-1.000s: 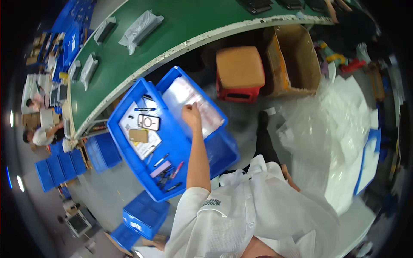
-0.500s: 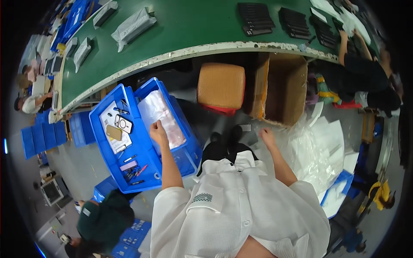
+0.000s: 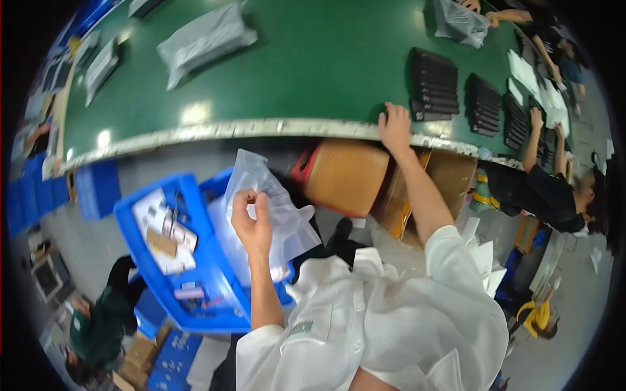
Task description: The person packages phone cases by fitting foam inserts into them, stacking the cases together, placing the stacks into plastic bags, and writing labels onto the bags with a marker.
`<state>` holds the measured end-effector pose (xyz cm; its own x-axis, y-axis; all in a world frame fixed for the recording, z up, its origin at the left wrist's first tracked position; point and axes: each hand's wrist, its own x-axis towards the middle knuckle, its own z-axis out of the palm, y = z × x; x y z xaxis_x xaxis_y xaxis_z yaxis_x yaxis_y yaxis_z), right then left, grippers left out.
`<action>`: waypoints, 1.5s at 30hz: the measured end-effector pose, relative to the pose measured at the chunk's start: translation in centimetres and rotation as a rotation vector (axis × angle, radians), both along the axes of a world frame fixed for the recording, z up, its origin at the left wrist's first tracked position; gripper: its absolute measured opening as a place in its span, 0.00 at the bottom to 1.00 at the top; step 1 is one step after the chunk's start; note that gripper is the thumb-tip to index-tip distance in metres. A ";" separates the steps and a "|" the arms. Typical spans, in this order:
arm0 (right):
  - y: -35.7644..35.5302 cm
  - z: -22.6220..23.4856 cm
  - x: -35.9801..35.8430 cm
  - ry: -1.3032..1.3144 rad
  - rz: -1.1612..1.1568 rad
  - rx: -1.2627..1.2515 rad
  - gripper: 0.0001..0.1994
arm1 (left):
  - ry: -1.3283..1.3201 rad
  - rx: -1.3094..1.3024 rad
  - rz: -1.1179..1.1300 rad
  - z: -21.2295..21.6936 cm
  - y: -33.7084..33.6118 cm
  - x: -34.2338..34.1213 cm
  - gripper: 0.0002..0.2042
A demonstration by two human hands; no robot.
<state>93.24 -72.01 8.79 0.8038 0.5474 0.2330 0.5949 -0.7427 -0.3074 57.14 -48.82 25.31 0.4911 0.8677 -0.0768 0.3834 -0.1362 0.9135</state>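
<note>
My left hand has its fingers pinched on a translucent plastic bag, which hangs spread out over the blue bins. My right hand reaches to the front edge of the green table, its fingers stretched and holding nothing that I can see. Just right of it lies a row of flat black packs, overlapping one another. Under my left arm, a blue bin carries papers, a phone-shaped case and pens in its tray; the bag partly covers the second bin beside it.
A woven-top stool and an open cardboard box stand below the table edge. Grey wrapped parcels lie at the table's left. Far right, a co-worker handles a grey bag; another person in black works beside more black packs.
My left hand has lifted a translucent bag up from the bin. My right hand has moved from low at my side up to the table edge. My view has shifted closer to the table.
</note>
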 end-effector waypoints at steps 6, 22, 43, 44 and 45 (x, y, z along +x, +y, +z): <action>0.7 -0.8 1.1 0.041 -0.097 0.014 0.20 | -0.097 0.332 -0.483 -2.5 5.2 24.2 0.05; 0.5 0.2 4.0 0.178 -0.033 -0.002 0.21 | 0.279 0.774 -0.849 -17.0 3.5 41.8 0.21; -1.1 0.6 5.6 0.192 0.052 -0.047 0.23 | 0.349 0.812 -0.878 -17.4 3.1 42.6 0.21; -1.3 0.5 5.5 0.203 0.061 -0.051 0.24 | 0.372 0.792 -0.896 -17.4 3.1 42.4 0.21; -1.3 0.2 5.6 0.199 0.062 -0.051 0.26 | 0.368 0.791 -0.889 -17.4 3.1 42.6 0.21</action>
<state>98.82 -73.34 9.04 0.7953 0.6045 0.0441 0.5716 -0.7238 -0.3865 99.72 -45.69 7.92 0.9915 0.1165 0.0579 0.0920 -0.9428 0.3205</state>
